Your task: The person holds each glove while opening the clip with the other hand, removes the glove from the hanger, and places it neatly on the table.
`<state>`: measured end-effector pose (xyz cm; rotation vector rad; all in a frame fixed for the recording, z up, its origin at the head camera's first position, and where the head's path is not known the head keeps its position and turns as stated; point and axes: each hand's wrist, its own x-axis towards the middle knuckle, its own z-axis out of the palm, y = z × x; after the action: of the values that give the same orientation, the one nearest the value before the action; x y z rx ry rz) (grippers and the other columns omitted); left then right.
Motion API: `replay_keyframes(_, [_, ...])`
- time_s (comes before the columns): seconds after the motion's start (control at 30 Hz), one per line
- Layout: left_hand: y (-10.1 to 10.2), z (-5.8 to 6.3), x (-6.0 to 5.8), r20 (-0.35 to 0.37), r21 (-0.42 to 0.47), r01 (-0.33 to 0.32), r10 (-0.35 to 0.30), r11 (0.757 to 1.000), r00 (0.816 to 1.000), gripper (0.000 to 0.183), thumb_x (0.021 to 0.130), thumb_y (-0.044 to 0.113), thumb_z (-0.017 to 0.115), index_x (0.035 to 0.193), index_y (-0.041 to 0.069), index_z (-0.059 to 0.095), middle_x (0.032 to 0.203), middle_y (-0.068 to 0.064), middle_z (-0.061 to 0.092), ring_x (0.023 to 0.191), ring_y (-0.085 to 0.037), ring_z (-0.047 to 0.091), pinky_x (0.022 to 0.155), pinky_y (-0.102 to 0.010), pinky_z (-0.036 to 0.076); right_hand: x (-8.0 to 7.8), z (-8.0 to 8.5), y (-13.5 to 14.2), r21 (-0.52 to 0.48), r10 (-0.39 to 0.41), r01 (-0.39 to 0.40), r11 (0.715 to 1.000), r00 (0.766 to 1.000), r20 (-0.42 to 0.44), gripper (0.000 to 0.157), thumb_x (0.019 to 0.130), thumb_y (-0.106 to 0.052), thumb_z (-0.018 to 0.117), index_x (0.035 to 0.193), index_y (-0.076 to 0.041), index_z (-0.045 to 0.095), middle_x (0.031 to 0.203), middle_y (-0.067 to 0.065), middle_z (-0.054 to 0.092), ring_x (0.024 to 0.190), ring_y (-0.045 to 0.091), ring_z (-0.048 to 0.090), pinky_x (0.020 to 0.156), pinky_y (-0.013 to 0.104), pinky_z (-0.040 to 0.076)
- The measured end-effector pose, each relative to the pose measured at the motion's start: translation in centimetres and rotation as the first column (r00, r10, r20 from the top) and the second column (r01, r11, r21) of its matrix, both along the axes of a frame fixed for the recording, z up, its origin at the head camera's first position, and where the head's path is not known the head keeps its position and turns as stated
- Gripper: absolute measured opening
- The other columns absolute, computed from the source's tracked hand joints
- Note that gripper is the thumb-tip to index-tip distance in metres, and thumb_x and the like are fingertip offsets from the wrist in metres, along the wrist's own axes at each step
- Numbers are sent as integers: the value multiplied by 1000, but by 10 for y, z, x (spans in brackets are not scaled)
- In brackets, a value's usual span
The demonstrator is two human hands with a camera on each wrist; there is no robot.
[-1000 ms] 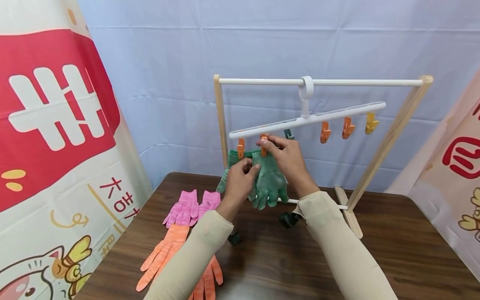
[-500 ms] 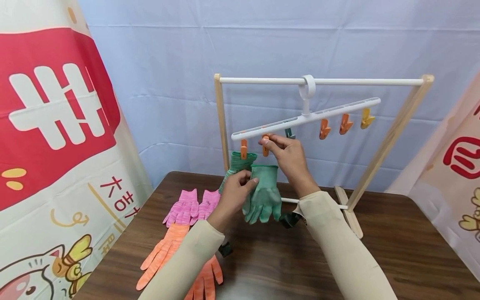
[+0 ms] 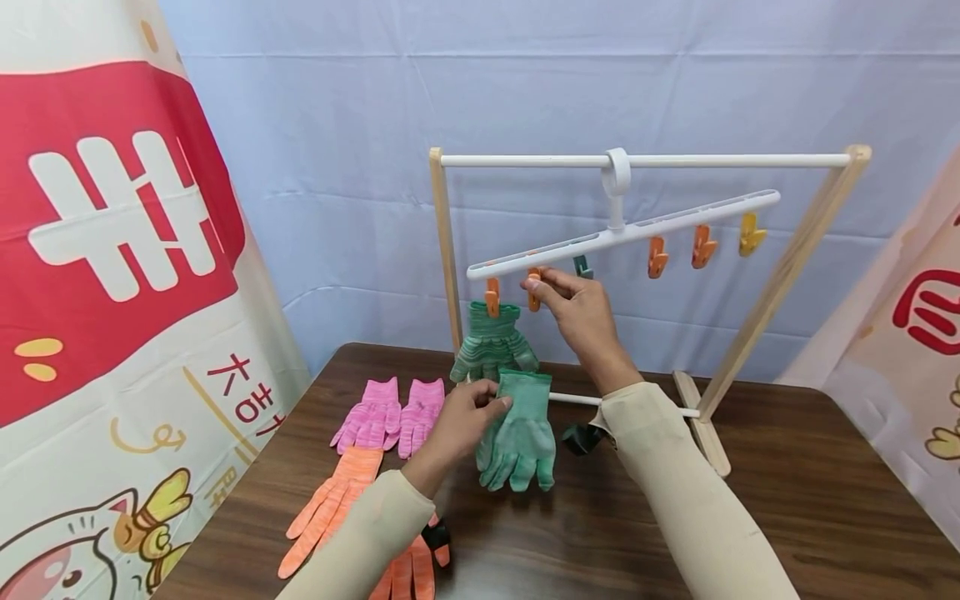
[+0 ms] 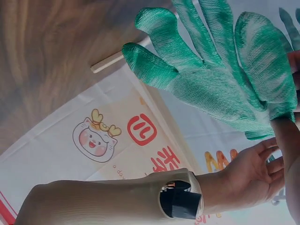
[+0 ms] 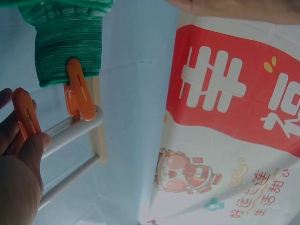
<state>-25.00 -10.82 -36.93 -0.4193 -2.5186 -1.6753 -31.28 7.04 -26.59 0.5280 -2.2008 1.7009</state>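
My left hand (image 3: 461, 425) pinches the cuff edge of a green glove (image 3: 521, 433), which hangs fingers down below the hanger. In the left wrist view the same green glove (image 4: 211, 65) fills the upper right. With thumb and fingers my right hand (image 3: 581, 312) pinches an orange clip (image 3: 533, 290) on the tilted white hanger (image 3: 555, 257). The right wrist view shows this orange clip (image 5: 26, 112) close up, with no glove in it. Another green glove (image 3: 491, 342) hangs by its cuff from the orange clip (image 3: 492, 298) at the hanger's low left end.
The hanger hooks over the white rail (image 3: 525, 160) of a wooden-ended stand (image 3: 787, 275). Farther right hang orange clips (image 3: 702, 247) and a yellow clip (image 3: 751, 235); a dark green clip (image 3: 582, 267) is behind my right hand. Pink gloves (image 3: 371, 417) and orange gloves (image 3: 333, 500) lie at left.
My left hand has moved down from the clips, bringing the held green glove lower and away from the orange clip. My right hand stays on that clip. The hanger has swung slightly.
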Motion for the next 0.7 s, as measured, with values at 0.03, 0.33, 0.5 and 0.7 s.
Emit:
replay_keyframes(0.03, [0, -1, 1, 10, 3, 6, -6, 1000, 1000, 17, 90, 23, 59, 88, 7, 59, 67, 1, 40, 62, -13, 39, 55, -27, 33, 0, 0, 0, 3, -4, 4, 1000, 1000, 1, 34, 82, -47, 62, 107, -25, 68, 119, -13, 58, 118, 1, 44, 96, 39, 37])
replay_keyframes(0.33, [-1, -21, 8, 114, 32, 7, -11, 999, 993, 18, 90, 22, 59, 85, 5, 57, 68, 0, 40, 59, -14, 35, 55, -28, 31, 2, 0, -1, 19, -23, 23, 1000, 1000, 11, 41, 80, -50, 63, 112, -25, 65, 109, -7, 63, 111, 6, 49, 91, 39, 40])
replay_keyframes(0.5, [-4, -35, 8, 148, 44, -22, 15, 999, 989, 18, 88, 20, 60, 82, 4, 56, 66, 0, 40, 59, -14, 36, 54, -28, 31, 2, 0, -1, 19, -25, 24, 1000, 1000, 17, 45, 79, -51, 63, 116, -24, 63, 107, -5, 64, 111, 7, 50, 92, 40, 39])
replay_keyframes(0.7, [-9, -45, 8, 163, 13, -43, 40, 999, 986, 16, 88, 17, 60, 84, 2, 57, 67, 0, 42, 60, -14, 37, 54, -28, 32, 1, -1, -1, 6, -14, 14, 1000, 999, 37, 47, 79, -51, 63, 117, -23, 62, 110, -6, 63, 115, 6, 47, 96, 40, 37])
